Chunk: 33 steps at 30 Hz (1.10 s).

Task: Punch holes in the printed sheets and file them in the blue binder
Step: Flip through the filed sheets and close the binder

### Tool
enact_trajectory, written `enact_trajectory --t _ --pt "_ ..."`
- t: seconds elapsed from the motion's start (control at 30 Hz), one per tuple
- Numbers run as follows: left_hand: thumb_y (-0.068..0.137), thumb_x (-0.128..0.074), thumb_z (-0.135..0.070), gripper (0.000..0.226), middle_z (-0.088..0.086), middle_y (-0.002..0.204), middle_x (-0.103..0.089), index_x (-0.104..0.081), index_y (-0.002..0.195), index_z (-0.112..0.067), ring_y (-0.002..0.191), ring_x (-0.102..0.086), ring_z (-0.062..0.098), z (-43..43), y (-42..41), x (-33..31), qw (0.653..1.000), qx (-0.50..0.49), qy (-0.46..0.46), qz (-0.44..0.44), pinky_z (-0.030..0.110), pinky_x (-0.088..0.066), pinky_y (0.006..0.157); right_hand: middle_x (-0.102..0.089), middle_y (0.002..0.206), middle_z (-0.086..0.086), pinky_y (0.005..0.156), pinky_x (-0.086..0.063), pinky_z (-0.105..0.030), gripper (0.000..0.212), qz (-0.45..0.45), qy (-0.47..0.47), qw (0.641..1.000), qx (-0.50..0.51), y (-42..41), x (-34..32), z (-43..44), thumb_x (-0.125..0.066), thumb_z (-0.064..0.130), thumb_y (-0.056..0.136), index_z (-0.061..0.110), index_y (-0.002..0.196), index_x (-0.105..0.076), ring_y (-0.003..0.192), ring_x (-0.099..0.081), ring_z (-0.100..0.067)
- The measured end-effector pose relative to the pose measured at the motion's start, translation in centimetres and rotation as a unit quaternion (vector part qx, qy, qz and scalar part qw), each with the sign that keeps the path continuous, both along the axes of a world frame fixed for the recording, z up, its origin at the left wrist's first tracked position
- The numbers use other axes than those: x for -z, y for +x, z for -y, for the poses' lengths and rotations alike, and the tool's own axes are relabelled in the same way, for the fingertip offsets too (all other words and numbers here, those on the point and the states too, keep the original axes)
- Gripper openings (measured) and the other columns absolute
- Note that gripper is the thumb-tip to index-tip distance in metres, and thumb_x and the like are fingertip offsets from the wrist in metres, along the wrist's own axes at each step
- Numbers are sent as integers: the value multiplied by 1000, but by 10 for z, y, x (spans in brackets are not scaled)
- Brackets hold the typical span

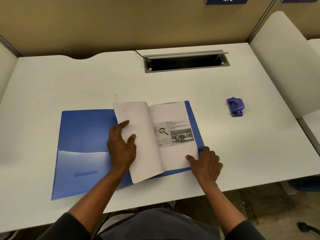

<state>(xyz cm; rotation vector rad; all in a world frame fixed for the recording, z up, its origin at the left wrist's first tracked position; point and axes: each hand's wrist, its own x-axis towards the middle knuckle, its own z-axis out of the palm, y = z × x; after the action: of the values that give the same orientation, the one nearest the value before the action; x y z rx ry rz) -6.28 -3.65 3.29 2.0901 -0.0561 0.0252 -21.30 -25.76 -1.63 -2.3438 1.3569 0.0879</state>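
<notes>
The blue binder (83, 141) lies open on the white desk, its left cover flat with a clear pocket. The printed sheets (174, 135) rest on its right half, the top page showing text and grey pictures. One sheet (138, 135) is turned over to the left, blank side up, and my left hand (121, 146) holds it with fingers spread on the paper and thumb over its edge. My right hand (206, 163) presses the lower right corner of the stack with its fingers on the page. The purple hole punch (235, 107) stands apart at the right.
The white desk (242, 153) has a grey cable tray opening (186, 62) at the back and tan partition walls behind. A white side panel (284, 63) rises at the right. The desk's front edge runs just below the binder.
</notes>
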Motion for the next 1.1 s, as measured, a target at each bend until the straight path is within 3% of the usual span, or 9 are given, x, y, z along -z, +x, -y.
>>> enact_trajectory --t 0.17,0.33,0.43,0.5,0.6,0.73,0.87,0.97,1.1 --pt "89 -77 -1 21 2 115 -66 -74 103 -16 108 -65 18 3 -1 2 1000 11 13 3 27 -49 94 -72 112 -6 99 -53 -51 37 125 68 984 108 8 -6 -5 -85 28 84 21 114 -64 106 -68 -31" --pt "91 -76 -5 14 -4 107 -70 -75 99 -16 94 -61 -10 7 -2 0 1000 11 -2 -14 0 -40 83 -73 90 2 88 -40 -33 31 174 -30 982 62 4 -18 -20 -84 28 86 23 110 -67 82 -66 -22" --pt "92 -74 -7 14 -7 107 -71 -75 100 -18 94 -61 -13 9 -4 2 999 13 -8 -33 -1 -40 80 -73 79 -2 78 -42 -34 25 158 -116 981 10 0 -23 -27 -87 31 83 21 99 -70 71 -57 -18" --pt "95 -74 -14 9 -11 106 -72 -74 102 -21 96 -64 -6 12 -6 0 998 9 -27 -50 6 -45 81 -75 86 -4 79 -47 -40 21 190 -174 965 -44 -3 -24 -30 -88 26 82 19 92 -71 80 -63 -21" --pt "98 -71 -39 16 -18 101 -70 -71 101 -23 94 -64 2 17 -10 -7 995 5 -52 -81 17 -50 77 -67 129 -12 101 -43 -46 13 227 -210 943 -121 -1 -30 -41 -81 28 86 20 94 -76 132 -56 -35" --pt "91 -62 -64 46 -12 98 -71 -71 101 -20 87 -62 -1 23 -14 -16 990 -2 -73 -119 4 -43 72 -67 128 -14 105 -44 -44 17 319 -184 895 -252 4 -50 -74 -80 31 86 15 94 -80 132 -54 -34" --pt "91 -75 -52 40 -10 106 -76 -72 113 -18 92 -71 3 24 -14 -18 989 4 -89 -119 21 -58 77 -71 125 -12 105 -48 -44 29 335 -157 858 -356 7 -52 -102 -76 42 89 15 99 -79 128 -58 -30" --pt "95 -77 -30 27 -5 109 -76 -73 116 -13 97 -73 14 17 -7 -13 993 -18 -63 -101 38 -63 88 -69 126 -7 104 -47 -35 45 352 -104 865 -342 7 -52 -101 -67 60 93 18 106 -78 125 -58 -23" --pt "89 -83 -23 24 -1 103 -79 -76 109 -13 94 -76 21 -3 13 -10 984 -33 -90 -153 49 -63 89 -62 126 -1 95 -45 -35 45 287 -56 942 -162 8 -41 -70 -59 62 97 22 117 -68 119 -56 -19"
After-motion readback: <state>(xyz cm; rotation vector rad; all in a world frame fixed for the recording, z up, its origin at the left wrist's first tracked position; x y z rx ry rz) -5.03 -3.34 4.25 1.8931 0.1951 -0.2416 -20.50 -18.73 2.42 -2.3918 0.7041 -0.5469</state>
